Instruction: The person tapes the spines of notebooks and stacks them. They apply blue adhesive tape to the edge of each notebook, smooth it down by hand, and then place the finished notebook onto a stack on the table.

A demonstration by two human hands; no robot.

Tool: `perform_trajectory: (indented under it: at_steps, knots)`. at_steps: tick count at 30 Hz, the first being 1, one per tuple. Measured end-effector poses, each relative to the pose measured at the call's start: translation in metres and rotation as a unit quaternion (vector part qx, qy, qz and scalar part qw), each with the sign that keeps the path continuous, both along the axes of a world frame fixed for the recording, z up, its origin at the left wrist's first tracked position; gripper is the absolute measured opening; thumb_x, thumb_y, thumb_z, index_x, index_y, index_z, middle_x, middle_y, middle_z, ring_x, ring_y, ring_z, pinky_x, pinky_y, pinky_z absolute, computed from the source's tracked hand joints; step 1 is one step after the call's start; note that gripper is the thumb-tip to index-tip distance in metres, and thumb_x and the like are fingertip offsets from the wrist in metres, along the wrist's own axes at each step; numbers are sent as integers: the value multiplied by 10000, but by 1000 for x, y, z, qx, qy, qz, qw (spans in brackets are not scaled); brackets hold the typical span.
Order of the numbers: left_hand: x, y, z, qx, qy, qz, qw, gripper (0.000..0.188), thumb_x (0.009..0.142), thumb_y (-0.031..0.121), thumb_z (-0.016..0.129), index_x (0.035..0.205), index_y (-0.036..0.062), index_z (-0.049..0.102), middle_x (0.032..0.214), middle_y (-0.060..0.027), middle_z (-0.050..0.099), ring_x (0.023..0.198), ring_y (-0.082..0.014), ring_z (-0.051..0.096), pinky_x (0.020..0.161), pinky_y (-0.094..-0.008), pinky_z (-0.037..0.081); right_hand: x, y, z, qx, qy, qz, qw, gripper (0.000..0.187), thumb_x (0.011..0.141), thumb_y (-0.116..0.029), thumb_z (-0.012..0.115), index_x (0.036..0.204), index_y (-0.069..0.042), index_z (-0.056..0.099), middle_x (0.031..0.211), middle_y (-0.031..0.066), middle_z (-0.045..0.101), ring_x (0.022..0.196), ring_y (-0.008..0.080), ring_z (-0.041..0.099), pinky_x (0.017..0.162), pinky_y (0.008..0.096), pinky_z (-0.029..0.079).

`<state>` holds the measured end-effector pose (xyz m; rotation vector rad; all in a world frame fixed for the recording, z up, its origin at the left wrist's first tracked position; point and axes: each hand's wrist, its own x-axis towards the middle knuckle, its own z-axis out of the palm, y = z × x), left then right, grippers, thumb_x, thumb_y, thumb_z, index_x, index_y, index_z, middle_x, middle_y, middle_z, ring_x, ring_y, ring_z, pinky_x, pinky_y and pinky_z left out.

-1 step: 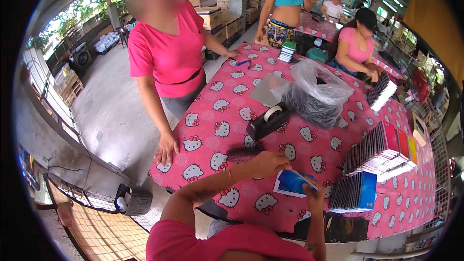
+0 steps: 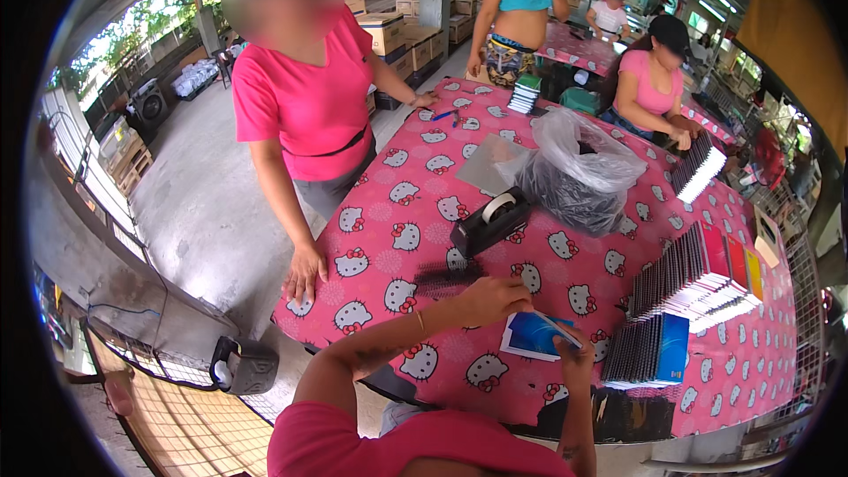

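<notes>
Close to the table's near edge, my right hand (image 2: 578, 346) grips a blue-covered notebook (image 2: 533, 334) by its right side, fingers closed on it. The notebook is tilted, with white page edges showing below the cover. My left hand (image 2: 496, 299) is closed in a pinch at the notebook's upper left corner; what its fingertips hold is too small to make out. Beside my left wrist lies a small pile of black spiral binding coils (image 2: 442, 277). To the right of my right hand stands a row of blue spiral notebooks (image 2: 649, 352).
A black tape dispenser (image 2: 491, 221) and a clear plastic bag (image 2: 583, 172) of black coils sit mid-table. Stacked spiral notebooks (image 2: 689, 274) fill the right side. Across the left corner, a person in pink (image 2: 305, 79) rests both hands on the table; another person (image 2: 652, 84) handles notebooks at far right.
</notes>
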<state>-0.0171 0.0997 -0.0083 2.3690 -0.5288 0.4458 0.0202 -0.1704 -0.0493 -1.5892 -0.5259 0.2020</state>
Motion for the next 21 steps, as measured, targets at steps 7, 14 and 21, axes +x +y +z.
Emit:
perform_trajectory:
  at_steps: [7, 14, 21]
  knots:
    - [-14, -21, 34, 129, -69, 98, 984, 564, 937, 455, 584, 1361, 89, 513, 1298, -155, 528, 1162, -361, 546, 951, -534, 432, -6, 10, 11, 30, 66, -36, 997, 309, 894, -16, 700, 1202, -33, 690, 927, 1, 663, 822, 67, 566, 766, 229, 463]
    - [-42, -65, -1, 199, -68, 150, 966, 750, 957, 550, 494, 1467, 8, 405, 1556, -222, 329, 1466, -405, 261, 1102, -719, 152, -20, 16, 28, 66, 59, -107, 990, 290, 947, -132, 680, 1211, -13, 675, 928, 3, 654, 766, 59, 557, 681, 211, 468]
    - [-40, -68, 5, 228, -59, 154, 960, 815, 928, 561, 540, 1497, 9, 353, 1573, -193, 319, 1481, -362, 246, 1100, -714, 163, -18, 18, 27, 101, 77, -121, 984, 258, 937, -118, 685, 1161, 11, 674, 910, 0, 639, 778, 61, 570, 658, 213, 476]
